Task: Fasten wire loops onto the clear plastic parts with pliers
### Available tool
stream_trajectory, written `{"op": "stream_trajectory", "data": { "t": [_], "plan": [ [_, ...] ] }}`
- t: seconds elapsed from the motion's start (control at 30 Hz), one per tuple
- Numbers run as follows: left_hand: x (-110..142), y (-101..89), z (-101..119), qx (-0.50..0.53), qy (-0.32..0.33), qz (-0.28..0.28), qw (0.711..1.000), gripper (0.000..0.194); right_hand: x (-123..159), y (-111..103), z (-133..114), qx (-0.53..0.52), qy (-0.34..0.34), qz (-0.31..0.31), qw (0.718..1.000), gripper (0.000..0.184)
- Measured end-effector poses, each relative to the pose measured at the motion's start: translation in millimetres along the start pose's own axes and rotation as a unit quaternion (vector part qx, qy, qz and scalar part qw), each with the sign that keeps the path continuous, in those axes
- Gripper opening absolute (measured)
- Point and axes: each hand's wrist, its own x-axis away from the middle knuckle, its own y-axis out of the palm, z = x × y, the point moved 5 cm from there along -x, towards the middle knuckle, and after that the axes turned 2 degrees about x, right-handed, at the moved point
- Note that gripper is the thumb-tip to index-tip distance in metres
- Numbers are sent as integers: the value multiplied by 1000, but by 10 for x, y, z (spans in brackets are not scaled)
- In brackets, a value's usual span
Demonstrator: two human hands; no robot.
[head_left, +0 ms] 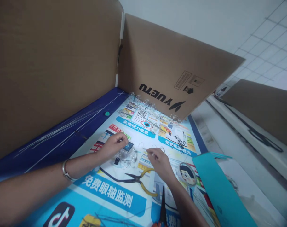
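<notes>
My left hand, a metal bangle on its wrist, is closed with thumb and fingertips together above the printed mat. Opposite it, my right hand has its fingers pressed together too. Whatever either pinch holds is too small to make out. Between and below them lies a cluster of clear, shiny pieces, with a small black piece beside it. Pliers with yellow handles rest just below the cluster, jaws pointing left. Nearer me is a dark-bladed tool with orange at its handle.
Cardboard panels wall the left and far sides. Along the far panel lie more clear pieces; black loops sit right of them. Thin wires and a green round piece lie on the blue border. A turquoise box stands right.
</notes>
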Motion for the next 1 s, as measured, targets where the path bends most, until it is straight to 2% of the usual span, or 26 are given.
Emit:
{"op": "stream_trajectory", "data": {
  "t": [0.13,0.3,0.5,0.8,1.0],
  "plan": [
    [1,1,-24,2,0,8,1000,14,28,-63,16,12,7,-31,999,19],
    [3,8,-72,13,10,10,1000,13,67,-3,-39,27,-10,-75,997,19],
    [10,15,-53,-12,13,1,1000,14,77,108,-107,71,-35,-61,995,5],
    [-19,13,-126,-19,12,2,1000,13,85,184,-115,109,-42,-38,992,13],
    [5,29,-117,-8,4,-15,1000,11,92,177,-100,90,-38,-46,994,12]
  ]
}}
